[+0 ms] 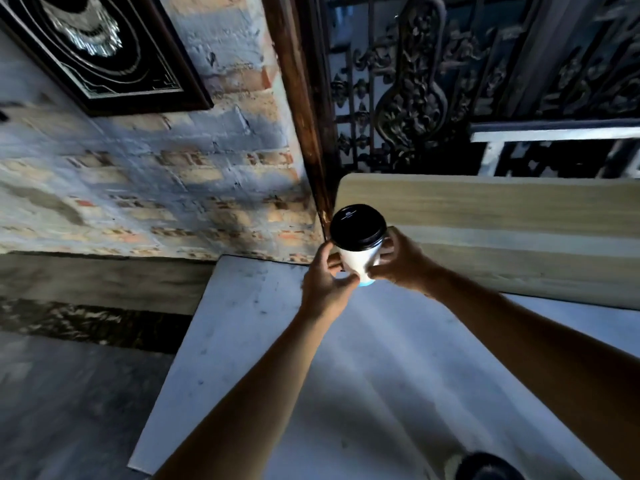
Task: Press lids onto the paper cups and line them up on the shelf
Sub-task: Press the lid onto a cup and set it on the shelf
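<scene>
A dark round object is cut off by the bottom edge; identity unclear.

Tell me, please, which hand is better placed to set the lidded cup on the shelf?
Probably the right hand: it grips the paper cup on the side nearest the wooden shelf. The left hand holds the far side.
</scene>
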Demonstrator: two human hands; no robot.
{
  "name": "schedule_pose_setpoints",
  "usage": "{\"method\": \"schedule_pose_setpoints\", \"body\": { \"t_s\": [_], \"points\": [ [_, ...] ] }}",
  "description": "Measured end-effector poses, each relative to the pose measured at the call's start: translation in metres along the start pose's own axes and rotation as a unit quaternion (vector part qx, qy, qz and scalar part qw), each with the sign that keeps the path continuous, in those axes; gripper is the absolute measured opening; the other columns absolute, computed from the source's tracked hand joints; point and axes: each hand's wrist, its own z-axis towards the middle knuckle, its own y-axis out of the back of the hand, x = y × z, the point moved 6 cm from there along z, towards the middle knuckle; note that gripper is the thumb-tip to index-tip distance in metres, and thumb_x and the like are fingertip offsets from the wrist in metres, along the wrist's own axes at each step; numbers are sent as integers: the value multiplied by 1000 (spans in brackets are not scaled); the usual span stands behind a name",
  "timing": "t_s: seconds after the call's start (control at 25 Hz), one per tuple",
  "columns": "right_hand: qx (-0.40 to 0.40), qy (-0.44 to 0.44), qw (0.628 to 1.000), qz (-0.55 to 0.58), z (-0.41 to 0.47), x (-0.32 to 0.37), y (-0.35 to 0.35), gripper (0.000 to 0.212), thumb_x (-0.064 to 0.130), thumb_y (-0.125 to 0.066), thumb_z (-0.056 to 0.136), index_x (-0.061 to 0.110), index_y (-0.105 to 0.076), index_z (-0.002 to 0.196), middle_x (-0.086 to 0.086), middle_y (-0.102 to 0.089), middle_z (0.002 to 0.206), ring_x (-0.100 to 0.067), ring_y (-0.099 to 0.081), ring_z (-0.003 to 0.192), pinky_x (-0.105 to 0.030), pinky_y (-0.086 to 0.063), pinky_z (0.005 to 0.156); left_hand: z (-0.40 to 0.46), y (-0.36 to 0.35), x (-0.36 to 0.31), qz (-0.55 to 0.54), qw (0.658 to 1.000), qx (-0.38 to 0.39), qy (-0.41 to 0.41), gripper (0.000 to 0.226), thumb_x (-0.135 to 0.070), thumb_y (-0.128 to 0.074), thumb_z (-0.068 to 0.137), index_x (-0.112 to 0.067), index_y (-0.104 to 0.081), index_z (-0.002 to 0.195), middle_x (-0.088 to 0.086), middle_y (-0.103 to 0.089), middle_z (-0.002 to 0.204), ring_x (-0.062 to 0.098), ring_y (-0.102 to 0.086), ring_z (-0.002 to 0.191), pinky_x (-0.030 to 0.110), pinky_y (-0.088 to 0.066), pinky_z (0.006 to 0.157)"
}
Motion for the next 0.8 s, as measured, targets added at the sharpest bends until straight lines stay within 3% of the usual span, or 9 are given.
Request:
{"method": "schedule_pose_setpoints", "body": {
  "t_s": [0.08,0.16,0.32,0.48,0.56,0.64,0.8],
  "points": [
    [1,8,1000,-5,30,-4,-3,71,1,-83,70,8,-50,132,-5,-64,113,-26,-67,103,-44,-58,93,27,-7,6,16,1000,-2,10,68,-12,-77,67,-17,-60,133,0,-76,112,-1,-73,96,35,-61,90],
    [-21,14,1000,-17,63,-17,-4,73,16,-82,63,13,-51,129,0,-65,113,-27,-70,104,-49,-59,92,60,-18,10,44,999,16,3,61,2,-76,74,-11,-61,132,-1,-74,107,-13,-69,86,12,-54,76],
    [-40,44,998,-30,125,-34,-6,71,-1,-76,74,14,-46,137,-3,-66,117,-25,-70,107,-54,-62,83,126,-33,23,84,995,23,-51,55,11,-72,80,-4,-58,131,7,-68,119,10,-68,98,2,-48,67],
    [-38,53,995,-69,180,-47,-13,70,15,-76,70,20,-53,136,5,-71,114,-12,-69,107,-27,-59,76,187,-43,45,88,991,46,-95,63,6,-73,81,-10,-54,139,4,-67,125,14,-68,107,8,-55,79],
    [-39,59,995,-76,201,-51,-18,77,26,-73,62,21,-54,136,4,-73,117,-13,-71,107,-32,-59,86,208,-42,57,89,989,54,-107,67,-11,-74,77,-23,-53,140,6,-69,129,15,-68,114,30,-60,94],
    [-26,66,994,-83,214,-54,-26,78,24,-77,65,23,-49,139,3,-72,121,-14,-71,108,-40,-60,90,221,-37,70,84,990,60,-97,69,-21,-74,73,-30,-51,137,4,-69,129,18,-68,119,49,-59,99],
    [-27,74,991,-104,225,-62,-38,75,19,-79,75,29,-44,141,6,-70,125,-11,-70,110,-41,-61,87,233,-33,89,86,989,76,-89,66,-5,-79,83,-21,-51,140,2,-72,124,11,-69,115,45,-57,103]
  ]
}}
